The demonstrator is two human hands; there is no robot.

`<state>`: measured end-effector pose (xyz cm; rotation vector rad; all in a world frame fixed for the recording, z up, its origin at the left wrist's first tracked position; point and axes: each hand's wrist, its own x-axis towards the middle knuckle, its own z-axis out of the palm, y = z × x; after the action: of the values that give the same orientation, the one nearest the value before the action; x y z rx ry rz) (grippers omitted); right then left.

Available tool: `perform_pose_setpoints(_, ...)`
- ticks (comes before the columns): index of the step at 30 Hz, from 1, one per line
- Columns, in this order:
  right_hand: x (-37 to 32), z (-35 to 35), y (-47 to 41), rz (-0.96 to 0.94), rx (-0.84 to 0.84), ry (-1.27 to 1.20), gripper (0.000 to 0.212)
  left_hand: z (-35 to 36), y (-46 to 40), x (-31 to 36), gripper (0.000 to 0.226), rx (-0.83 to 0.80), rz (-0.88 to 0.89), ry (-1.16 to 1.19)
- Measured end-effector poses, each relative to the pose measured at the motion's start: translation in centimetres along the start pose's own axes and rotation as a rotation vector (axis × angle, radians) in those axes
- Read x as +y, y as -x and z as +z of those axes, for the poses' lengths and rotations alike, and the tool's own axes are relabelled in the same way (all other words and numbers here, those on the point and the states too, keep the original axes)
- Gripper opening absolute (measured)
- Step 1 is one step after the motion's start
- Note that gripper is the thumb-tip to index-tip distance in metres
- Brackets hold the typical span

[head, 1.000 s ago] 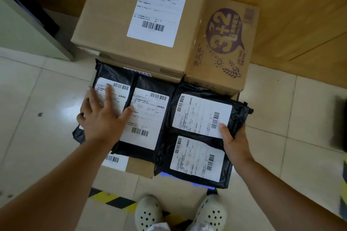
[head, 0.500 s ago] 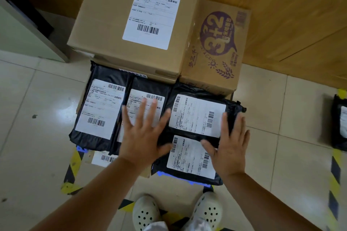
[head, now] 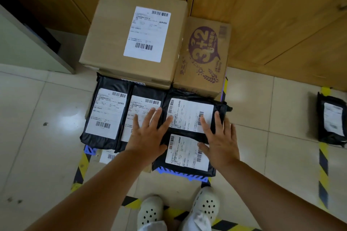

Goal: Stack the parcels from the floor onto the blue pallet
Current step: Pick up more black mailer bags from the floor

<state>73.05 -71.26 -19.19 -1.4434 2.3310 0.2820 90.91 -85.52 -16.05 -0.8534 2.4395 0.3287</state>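
Lying on pale floor tiles (head: 47,137): blue pallet (head: 180,173), wooden wall (head: 272,15) behind.

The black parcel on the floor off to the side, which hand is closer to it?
Right. The right hand lies flat on the stack's rightmost parcels, toward the floor parcel; the left hand is farther, mid-stack.

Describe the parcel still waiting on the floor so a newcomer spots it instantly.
Start at the blue pallet stacked with boxes and black bags against the wooden wall. Look right across the tiles to the yellow-black tape line. The lone black parcel lies there, the only bag off the pallet.
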Motion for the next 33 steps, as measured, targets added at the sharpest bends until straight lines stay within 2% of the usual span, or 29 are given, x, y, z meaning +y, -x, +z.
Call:
perform_pose_setpoints(2,0.2,-2.9,1.2,-0.027,0.024,0.019,0.084,-2.8,2.0,-0.1,0.086,0.089,0.030,0.016)
perform_pose_setpoints(5,0.4,-8.2,3.9,-0.053,0.130,-0.028,0.056,-7.1,5.2,-0.1,0.073,0.206,-0.001,0.153)
perform_pose_setpoints(8,0.4,-14.0,7.3,-0.086,0.257,-0.137,0.047,-12.3,8.7,1.1,0.060,0.179,-0.030,0.298)
perform_pose_setpoints(12,1.0,-21.9,12.8,-0.081,0.293,-0.267,0.038,-19.6,13.5,3.4,0.052,0.194,-0.030,0.365)
perform_pose_setpoints(17,2.6,-31.6,21.5,0.085,0.304,-0.380,0.036,-28.0,20.6,6.8,0.046,0.199,0.000,0.457)
perform_pose_setpoints(23,6.0,-39.8,32.5,0.297,0.354,-0.472,0.033,-36.4,27.7,12.7,0.041,0.216,0.083,0.505)
perform_pose_setpoints(27,9.8,-43.1,38.7,0.409,0.386,-0.505,0.032,-40.6,30.1,17.7,0.040,0.211,0.193,0.455)
perform_pose_setpoints(33,17.7,-43.8,48.3,0.579,0.366,-0.641,0.027,-43.2,31.5,27.0,0.040,0.195,0.294,0.352)
